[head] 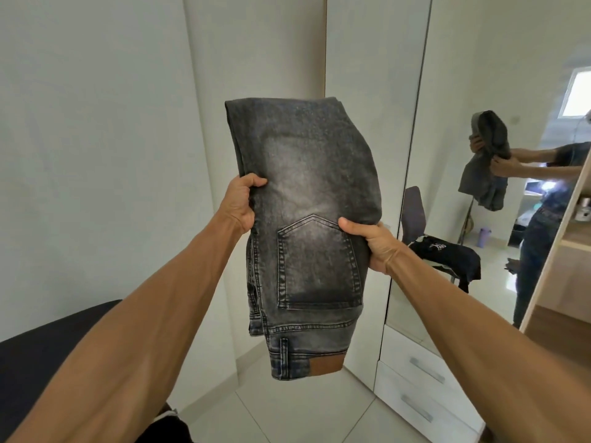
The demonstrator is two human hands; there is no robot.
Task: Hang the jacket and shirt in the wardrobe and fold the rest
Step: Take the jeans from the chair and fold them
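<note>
- Risk: the jeans [307,199] are held in mid-air with no surface beneath them. The loose lower end, carrying the waistband and leather patch [326,366], hangs free, so the fold could slip open if either grip relaxes.
- Risk: the fold at the top is bulky. Denim of this weight is likely to spring back unless it is pressed flat on the bed [48,340] or a shelf.
- Left hand [240,203]: grip clenched on the left edge of the jeans, thumb across the front, fingers hidden behind the cloth.
- Right hand [371,244]: grip clenched on the right edge beside the back pocket [316,266], thumb on the front face.
- Location: the jeans hang between both hands, in front of the white wardrobe [358,91], left of its mirror door [447,91].
</note>
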